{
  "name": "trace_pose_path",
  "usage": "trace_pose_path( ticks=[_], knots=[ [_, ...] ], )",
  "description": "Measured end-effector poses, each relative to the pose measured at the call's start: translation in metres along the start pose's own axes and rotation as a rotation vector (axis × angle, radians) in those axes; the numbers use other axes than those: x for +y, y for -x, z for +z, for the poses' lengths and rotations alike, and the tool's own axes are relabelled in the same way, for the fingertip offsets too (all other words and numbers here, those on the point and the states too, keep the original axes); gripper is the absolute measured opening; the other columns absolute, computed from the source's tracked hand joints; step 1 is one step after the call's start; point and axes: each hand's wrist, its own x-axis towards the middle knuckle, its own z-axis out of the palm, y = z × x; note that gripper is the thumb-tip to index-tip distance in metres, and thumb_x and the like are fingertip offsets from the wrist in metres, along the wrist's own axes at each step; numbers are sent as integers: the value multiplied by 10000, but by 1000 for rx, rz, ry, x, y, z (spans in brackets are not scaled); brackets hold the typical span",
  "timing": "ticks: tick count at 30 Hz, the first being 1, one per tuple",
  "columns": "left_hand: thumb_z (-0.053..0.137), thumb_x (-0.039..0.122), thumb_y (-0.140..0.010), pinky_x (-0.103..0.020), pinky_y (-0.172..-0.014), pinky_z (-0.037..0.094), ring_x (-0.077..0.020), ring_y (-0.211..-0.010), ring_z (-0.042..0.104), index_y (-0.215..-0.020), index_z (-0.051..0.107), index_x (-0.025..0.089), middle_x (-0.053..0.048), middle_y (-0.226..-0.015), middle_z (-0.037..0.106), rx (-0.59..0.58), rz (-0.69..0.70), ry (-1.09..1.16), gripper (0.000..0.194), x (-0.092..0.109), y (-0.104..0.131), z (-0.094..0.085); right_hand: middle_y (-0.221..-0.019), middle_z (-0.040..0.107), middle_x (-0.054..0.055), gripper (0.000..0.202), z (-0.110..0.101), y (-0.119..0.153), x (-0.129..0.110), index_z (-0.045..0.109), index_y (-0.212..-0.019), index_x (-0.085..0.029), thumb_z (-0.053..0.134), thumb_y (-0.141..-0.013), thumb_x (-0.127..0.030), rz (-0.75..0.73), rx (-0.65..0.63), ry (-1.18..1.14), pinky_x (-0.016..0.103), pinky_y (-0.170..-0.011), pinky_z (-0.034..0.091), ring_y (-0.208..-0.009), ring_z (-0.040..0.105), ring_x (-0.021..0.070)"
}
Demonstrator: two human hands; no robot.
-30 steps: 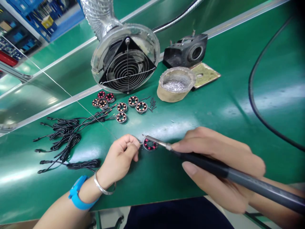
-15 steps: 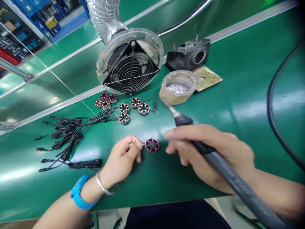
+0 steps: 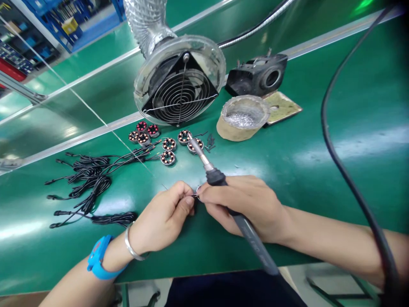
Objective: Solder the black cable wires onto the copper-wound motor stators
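My left hand [image 3: 166,215] is closed in a pinch on the short wire lead [image 3: 194,195] of a small ring-shaped motor stator. Only a sliver of the stator's rim [image 3: 198,189] shows; my right hand hides the rest. My right hand [image 3: 247,204] grips a soldering iron [image 3: 254,241] with a dark grey handle, and its fingertips are at the stator. The iron's metal tip points up and away, passing in front of copper-wound stators [image 3: 183,136] on the green bench [image 3: 153,260].
Bundled black cables [image 3: 96,187] lie at left, near several stators. A fume fan [image 3: 180,102] with a foil duct [image 3: 147,25] stands behind. Right of it are a bowl of silvery bits [image 3: 241,132], a black iron holder [image 3: 255,79] and a yellowish sponge tray [image 3: 284,106]. The iron's cord [image 3: 338,157] hangs at right.
My right hand has moved left with the soldering iron, from beside the bowl to the stator, and now covers most of it. My left hand keeps its pinch on the lead.
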Motion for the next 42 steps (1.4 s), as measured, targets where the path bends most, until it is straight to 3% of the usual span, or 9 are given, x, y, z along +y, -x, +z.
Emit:
trace_pose_path(
  ticks=[3,10,17,23,28,34,42],
  knots=[
    [380,294,-983,-259,-689,376,-125,-711,501,-870,484,203,12,-775,566,7,25,-62,179,2,1,-1,-615,547,-59,209,0,5,-4,565,-980,-209,479,-869,-54,7,31,-38,210,-500,409,-501,471,82],
    [396,429,-970,-218,-530,290,-85,-545,347,-838,473,193,43,-685,519,-23,-84,290,281,-9,-2,6,-665,596,-49,242,6,13,-4,559,-1088,-181,512,-877,-72,7,-5,-96,204,-549,456,-552,535,85],
    [503,514,-894,-209,-467,213,-63,-477,275,-776,489,171,52,-586,481,-68,-160,486,363,-9,-7,11,-603,588,-75,226,6,7,-5,551,-988,-222,498,-867,-39,25,20,-70,209,-536,456,-544,541,93],
    [522,458,-888,-191,-431,196,-47,-448,260,-727,458,174,73,-545,427,33,-174,457,332,-8,-7,11,-784,655,-25,244,4,2,-6,540,-990,-202,571,-798,-56,134,57,-64,179,-585,485,-617,586,75],
    [501,393,-893,-180,-413,188,-38,-429,239,-701,444,176,82,-523,405,79,-186,457,296,-8,-8,11,-771,642,-33,272,7,5,-6,525,-1027,-209,559,-786,-88,182,-25,-102,177,-577,492,-581,579,75],
    [498,368,-883,-170,-398,196,-39,-419,239,-689,431,183,92,-501,385,124,-212,449,276,-7,-9,13,-740,635,-48,273,11,2,-2,509,-1030,-219,540,-800,-74,271,22,-72,163,-572,495,-567,604,69],
    [497,352,-880,-157,-400,214,-43,-431,253,-667,399,192,94,-494,372,178,-206,403,284,-5,-11,17,-915,704,-2,275,5,0,-2,522,-1039,-205,511,-812,-50,147,26,-78,198,-638,527,-679,652,95]
  ],
)
